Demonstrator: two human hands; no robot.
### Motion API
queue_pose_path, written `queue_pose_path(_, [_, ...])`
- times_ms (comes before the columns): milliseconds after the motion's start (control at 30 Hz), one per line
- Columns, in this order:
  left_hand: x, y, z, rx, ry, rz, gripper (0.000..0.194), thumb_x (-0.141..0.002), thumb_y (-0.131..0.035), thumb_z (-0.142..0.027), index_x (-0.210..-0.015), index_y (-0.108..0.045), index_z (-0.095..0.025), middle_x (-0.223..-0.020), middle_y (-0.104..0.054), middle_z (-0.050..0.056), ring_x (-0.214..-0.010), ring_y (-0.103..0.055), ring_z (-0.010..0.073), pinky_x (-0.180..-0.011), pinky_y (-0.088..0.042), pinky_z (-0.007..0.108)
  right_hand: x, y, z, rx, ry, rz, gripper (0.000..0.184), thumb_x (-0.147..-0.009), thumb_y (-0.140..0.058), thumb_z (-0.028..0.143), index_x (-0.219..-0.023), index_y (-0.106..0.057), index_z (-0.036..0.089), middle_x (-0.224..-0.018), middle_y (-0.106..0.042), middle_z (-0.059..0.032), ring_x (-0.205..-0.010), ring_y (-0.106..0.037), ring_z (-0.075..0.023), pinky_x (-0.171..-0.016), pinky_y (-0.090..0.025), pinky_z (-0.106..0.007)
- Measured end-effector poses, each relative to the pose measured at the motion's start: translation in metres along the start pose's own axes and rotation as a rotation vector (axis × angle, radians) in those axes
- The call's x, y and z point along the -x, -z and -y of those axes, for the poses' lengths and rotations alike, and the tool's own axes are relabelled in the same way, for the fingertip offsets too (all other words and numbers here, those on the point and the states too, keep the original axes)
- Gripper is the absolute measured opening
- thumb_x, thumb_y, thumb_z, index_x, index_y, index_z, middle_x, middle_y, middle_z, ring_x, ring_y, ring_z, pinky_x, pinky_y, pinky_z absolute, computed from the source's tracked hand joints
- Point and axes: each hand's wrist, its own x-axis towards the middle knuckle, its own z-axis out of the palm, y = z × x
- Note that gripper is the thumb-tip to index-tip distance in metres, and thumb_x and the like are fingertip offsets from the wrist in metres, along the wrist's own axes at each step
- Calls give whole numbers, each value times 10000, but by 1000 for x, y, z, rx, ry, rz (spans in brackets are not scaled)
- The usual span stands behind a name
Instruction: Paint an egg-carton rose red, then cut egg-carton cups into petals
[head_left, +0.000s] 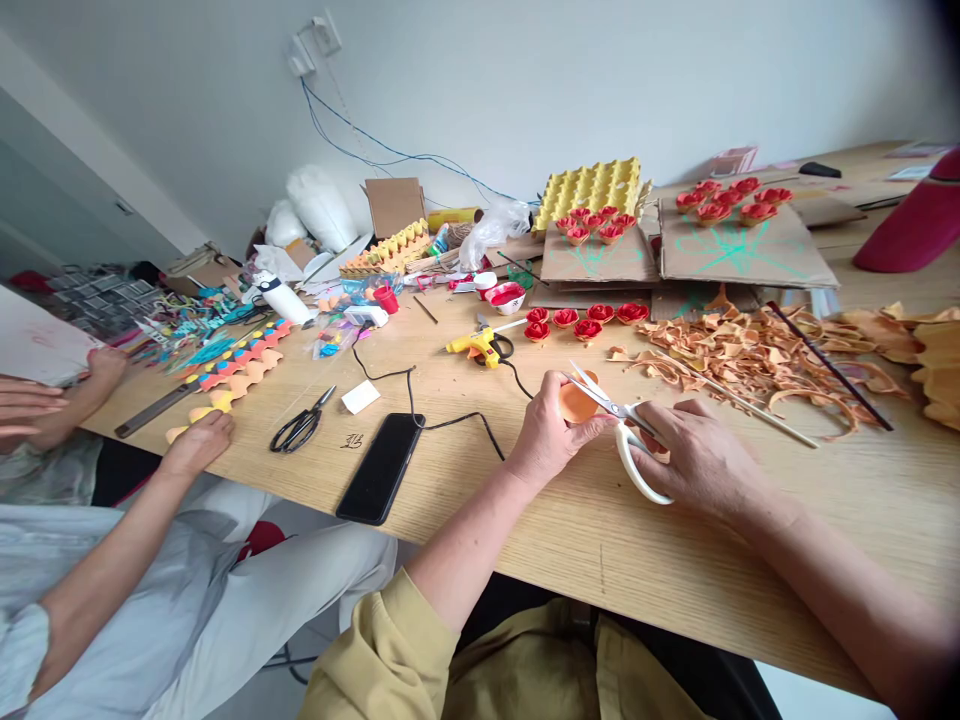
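Pinched in my left hand (546, 428) is an orange egg-carton cup (576, 402). My right hand (701, 455) has its fingers through the handles of white-handled scissors (637, 472), whose parted blades lie at the cup's edge. Both hands are just above the wooden table. Beyond them stands a row of red paper-pulp flowers (593, 328). A yellow glue gun (480, 345) rests to the left of those flowers. Orange carton scraps (739, 355) are heaped to the right, with a thin wooden stick (739, 400) across them.
A black phone (381, 468) and black-handled scissors (303, 425) lie to my left. Cardboard sheets (739, 255) bear more red flowers. At the far right stands a red bottle (911, 220). A co-worker's hand (199, 442) touches painted carton strips on the left.
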Motion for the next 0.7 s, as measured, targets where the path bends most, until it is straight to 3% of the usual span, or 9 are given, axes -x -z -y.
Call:
queue_pose_path(267, [-2, 2, 5, 0, 60, 34, 524, -725, -805, -411, -1011, -410, -219, -929, -584, 25, -818, -606, 190, -720, -478, 306, 2, -3, -9, -19, -137, 43, 212, -904, -486, 401, -758, -493, 247, -591, -576, -19, -608, -535, -203, -567, -344, -291])
queue_pose_path(433, [-4, 3, 9, -14, 105, 39, 511, -702, -820, -374, -997, -435, -213, -911, -595, 23, -786, -590, 174, -711, -486, 303, 2, -3, -15, -82, -216, 28, 224, -906, -497, 415, -757, -496, 247, -572, -561, -2, -557, -532, -184, -546, -349, -285])
queue_pose_path(700, [-9, 4, 15, 331, 98, 151, 428, -770, -715, -181, -1155, -528, -177, -1224, -613, 114, -1079, -626, 213, -855, -549, 309, 0, -1, -11, -93, -202, 39, 212, -914, -480, 402, -768, -493, 249, -593, -574, 1, -574, -549, -185, -578, -366, -294])
